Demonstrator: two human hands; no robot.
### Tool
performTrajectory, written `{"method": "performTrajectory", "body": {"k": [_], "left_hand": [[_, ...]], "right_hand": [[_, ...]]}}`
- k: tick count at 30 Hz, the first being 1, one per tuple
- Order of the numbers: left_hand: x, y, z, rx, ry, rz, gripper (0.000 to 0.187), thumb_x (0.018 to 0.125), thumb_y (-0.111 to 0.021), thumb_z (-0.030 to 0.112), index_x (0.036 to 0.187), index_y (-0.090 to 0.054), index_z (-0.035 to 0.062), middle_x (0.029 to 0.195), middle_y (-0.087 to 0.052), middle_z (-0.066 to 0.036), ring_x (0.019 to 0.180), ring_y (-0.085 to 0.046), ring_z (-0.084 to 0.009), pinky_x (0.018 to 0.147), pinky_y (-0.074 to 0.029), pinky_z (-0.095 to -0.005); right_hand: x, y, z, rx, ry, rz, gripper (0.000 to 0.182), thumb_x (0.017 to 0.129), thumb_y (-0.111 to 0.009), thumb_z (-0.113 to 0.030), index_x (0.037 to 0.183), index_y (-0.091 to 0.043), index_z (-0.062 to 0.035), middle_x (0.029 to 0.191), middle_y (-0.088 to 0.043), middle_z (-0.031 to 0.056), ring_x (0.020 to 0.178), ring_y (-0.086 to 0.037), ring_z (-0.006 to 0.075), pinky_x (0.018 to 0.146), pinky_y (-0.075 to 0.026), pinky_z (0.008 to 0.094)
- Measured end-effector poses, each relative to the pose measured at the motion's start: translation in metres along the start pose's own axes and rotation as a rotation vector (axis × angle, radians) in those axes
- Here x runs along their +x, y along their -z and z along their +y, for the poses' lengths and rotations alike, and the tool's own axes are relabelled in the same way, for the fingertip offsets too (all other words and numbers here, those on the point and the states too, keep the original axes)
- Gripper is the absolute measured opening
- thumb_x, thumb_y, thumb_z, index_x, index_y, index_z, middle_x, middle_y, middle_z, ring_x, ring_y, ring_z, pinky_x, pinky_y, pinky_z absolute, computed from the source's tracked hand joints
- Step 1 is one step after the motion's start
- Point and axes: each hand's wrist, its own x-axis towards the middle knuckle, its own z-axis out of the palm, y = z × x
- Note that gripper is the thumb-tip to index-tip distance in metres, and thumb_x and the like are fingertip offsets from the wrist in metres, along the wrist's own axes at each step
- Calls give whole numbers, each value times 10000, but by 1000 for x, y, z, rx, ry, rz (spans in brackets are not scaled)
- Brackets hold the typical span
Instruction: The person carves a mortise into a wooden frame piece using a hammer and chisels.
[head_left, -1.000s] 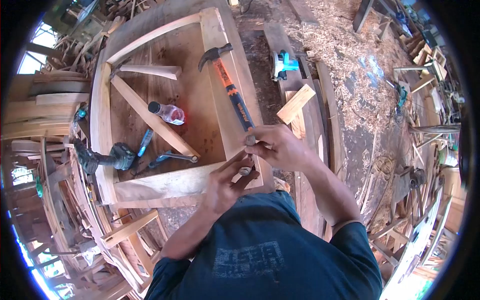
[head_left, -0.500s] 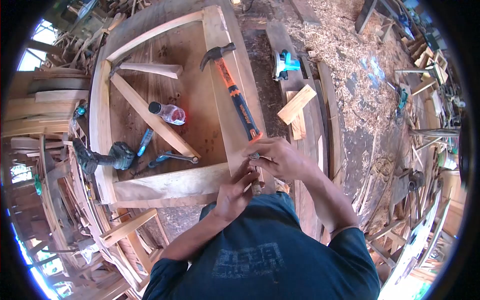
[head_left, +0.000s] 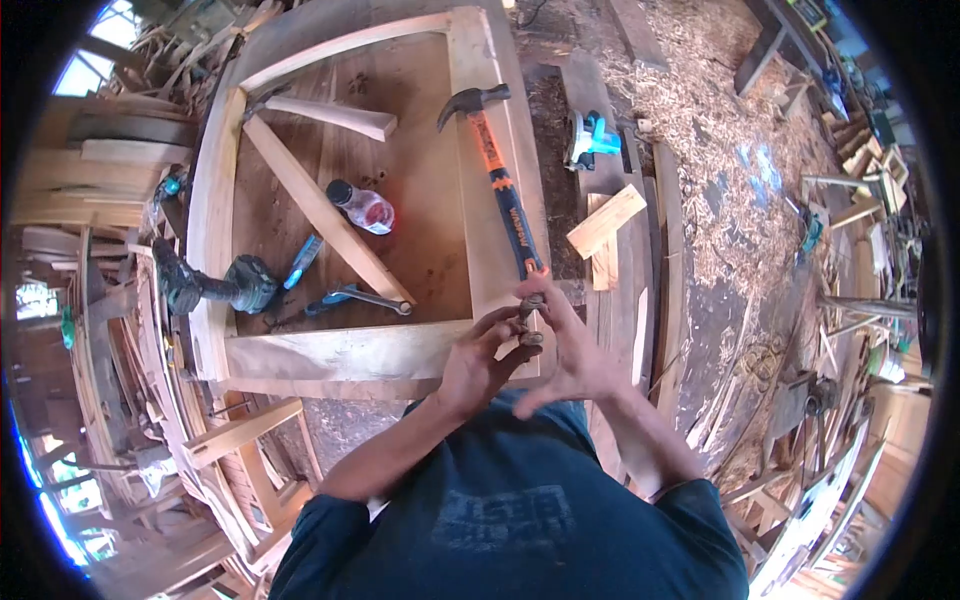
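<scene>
- Head view: the tabletop is a broad wooden surface carrying a wooden frame, whose four sides stand assembled around an open middle; how firmly the corners are fixed cannot be told.
- A long strip slants inside the frame from near its far left corner, with a shorter piece near that same corner; whether either is fastened cannot be told.
- A claw hammer lies on the frame's right side, out of both hands, its head away from the person.
- A drill lies across the frame's left side, also out of the hands.
- The left hand has a narrow grip, fingers and thumb pinching a small round-ended piece.
- The right hand has a wide grip, thumb spread from the fingers, beside that piece; whether its fingers touch it cannot be told.
- A bottle and a wrench lie inside the frame, unheld.
- The small round-ended piece is between the hands, over the frame's near right corner. The handling looks unfinished, since the piece is in the fingers and not set down; how much is left cannot be told.
</scene>
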Motion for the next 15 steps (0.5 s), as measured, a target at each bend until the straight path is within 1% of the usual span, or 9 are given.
{"method": "performTrajectory", "body": {"k": [1,2,3,5,7,9,12,14,15], "left_hand": [[7,10,-6,19,-117,-53,336,796,-797,27,1119,-707,57,1234,-679,-143,1121,-674,-341,935,-561,-406],[6,17,-12,37,-230,-109,360,782,-802,16,1126,-703,51,1231,-679,-142,1134,-667,-339,945,-557,-403],[-1,18,-27,-84,-43,-167,546,785,-819,128,1290,-621,62,1355,-592,-191,1262,-578,-351,1029,-494,-445],[-8,25,-46,163,-126,-29,702,797,-811,260,1406,-514,75,1449,-493,-223,1325,-508,-373,1076,-432,-487],[-17,28,-69,391,-71,-78,893,830,-727,494,1545,-348,116,1578,-312,-260,1412,-383,-418,1131,-317,-552],[-24,22,-80,445,-34,-130,833,866,-671,506,1540,-366,123,1577,-318,-260,1396,-408,-413,1122,-327,-551],[-22,20,-96,404,-5,-140,745,916,-587,498,1537,-384,140,1575,-321,-263,1384,-431,-404,1111,-340,-545],[-28,16,-97,378,-16,-135,694,941,-544,476,1534,-395,147,1566,-334,-266,1378,-442,-398,1106,-347,-537],[-30,17,-93,403,-21,-119,672,950,-528,461,1531,-401,147,1558,-346,-268,1375,-447,-395,1104,-351,-533]], "right_hand": [[2,-18,0,-15,-3,223,898,698,-910,-300,1410,-446,-13,1250,-579,198,1186,-581,346,1034,-447,419],[3,-26,7,-28,-19,261,727,736,-866,-216,1318,-478,-20,1180,-570,157,1122,-574,287,984,-452,390],[6,-31,16,-46,-31,300,559,773,-822,-133,1226,-511,-26,1111,-560,115,1057,-568,228,934,-457,360],[19,-43,8,-32,-29,402,158,894,-642,14,998,-535,-39,939,-542,36,865,-545,124,758,-465,315],[16,-47,11,1,-139,421,108,925,-599,3,999,-536,-44,927,-545,46,847,-554,126,737,-469,306],[17,-51,-3,24,-289,423,36,968,-538,-21,947,-528,-47,873,-553,52,774,-558,126,684,-464,298],[15,-42,-63,-230,330,391,112,890,-613,-61,837,-515,-65,742,-521,52,615,-505,195,572,-429,372],[23,-38,-102,189,620,454,124,928,-576,-73,890,-459,-70,732,-440,46,644,-448,191,563,-372,384],[24,-34,-109,247,500,515,143,941,-572,-107,904,-437,-76,742,-430,44,662,-434,182,594,-362,372]]}}
